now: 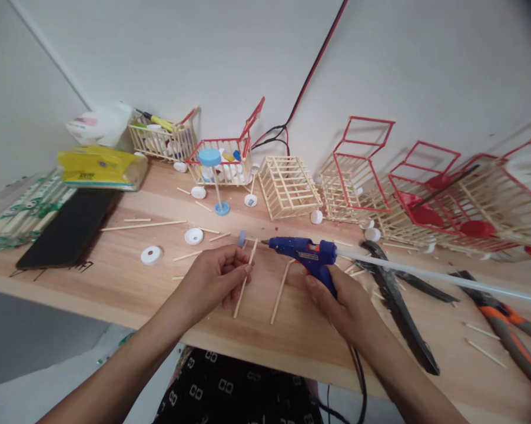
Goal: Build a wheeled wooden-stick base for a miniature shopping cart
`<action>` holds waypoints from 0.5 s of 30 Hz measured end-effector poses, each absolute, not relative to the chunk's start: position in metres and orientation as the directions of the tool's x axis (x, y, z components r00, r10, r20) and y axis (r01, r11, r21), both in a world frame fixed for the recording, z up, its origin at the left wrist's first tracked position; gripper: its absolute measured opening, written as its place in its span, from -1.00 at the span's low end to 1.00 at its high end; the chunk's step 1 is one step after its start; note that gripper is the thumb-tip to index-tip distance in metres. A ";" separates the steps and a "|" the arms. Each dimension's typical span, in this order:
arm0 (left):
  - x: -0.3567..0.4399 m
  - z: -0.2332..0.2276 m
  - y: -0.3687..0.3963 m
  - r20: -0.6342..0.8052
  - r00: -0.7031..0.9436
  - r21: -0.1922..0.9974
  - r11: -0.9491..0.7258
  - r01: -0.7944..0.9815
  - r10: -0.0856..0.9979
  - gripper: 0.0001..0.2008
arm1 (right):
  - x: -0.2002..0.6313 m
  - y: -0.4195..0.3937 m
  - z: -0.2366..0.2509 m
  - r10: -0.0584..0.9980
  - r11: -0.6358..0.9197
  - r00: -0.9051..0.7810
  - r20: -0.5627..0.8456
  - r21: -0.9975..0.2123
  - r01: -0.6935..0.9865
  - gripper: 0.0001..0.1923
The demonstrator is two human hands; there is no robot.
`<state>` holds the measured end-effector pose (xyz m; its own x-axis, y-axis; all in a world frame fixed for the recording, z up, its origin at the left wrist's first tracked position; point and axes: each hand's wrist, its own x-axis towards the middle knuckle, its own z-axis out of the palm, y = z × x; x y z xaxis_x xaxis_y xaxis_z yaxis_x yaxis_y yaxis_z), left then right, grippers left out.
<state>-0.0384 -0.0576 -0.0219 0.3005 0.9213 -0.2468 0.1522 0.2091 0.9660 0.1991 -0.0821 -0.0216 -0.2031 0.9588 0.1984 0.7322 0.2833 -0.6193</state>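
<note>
Between thumb and fingers, my left hand pinches a thin wooden stick, tilted with its upper end away from me. My right hand is wrapped round the handle of a blue hot glue gun. A long clear glue stick runs out of its back. The gun's nozzle points left, close to the upper end of the held stick; whether they touch I cannot tell. Another stick lies between my hands. Just beyond my left fingers is a small blue cap.
Stick-built carts with red trim line the wall, beside a plain stick basket. White caps and loose sticks lie about. A dark phone-like slab is at left; black cutters and orange-handled pliers are at right.
</note>
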 end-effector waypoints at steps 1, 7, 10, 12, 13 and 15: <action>-0.038 -0.022 -0.058 -0.246 0.300 0.966 0.209 0.151 0.922 -0.89 | 0.199 -0.082 -0.022 0.957 0.291 -0.211 0.201 -0.615 0.733 -0.79; -0.038 -0.021 -0.059 -0.249 0.295 0.966 0.215 0.144 0.922 -0.91 | 0.201 -0.082 -0.023 0.951 0.307 -0.223 0.213 -0.602 0.737 -0.77; -0.037 -0.021 -0.058 -0.247 0.296 0.967 0.215 0.138 0.923 -0.92 | 0.201 -0.082 -0.023 0.946 0.321 -0.223 0.234 -0.596 0.736 -0.76; -0.037 -0.021 -0.058 -0.244 0.296 0.968 0.212 0.135 0.924 -0.92 | 0.200 -0.082 -0.022 0.946 0.320 -0.221 0.235 -0.597 0.735 -0.76; -0.037 -0.021 -0.058 -0.242 0.297 0.968 0.211 0.134 0.923 -0.91 | 0.200 -0.082 -0.022 0.947 0.319 -0.222 0.233 -0.598 0.735 -0.75; -0.037 -0.021 -0.058 -0.241 0.299 0.969 0.209 0.135 0.923 -0.90 | 0.200 -0.082 -0.021 0.945 0.325 -0.227 0.236 -0.595 0.735 -0.75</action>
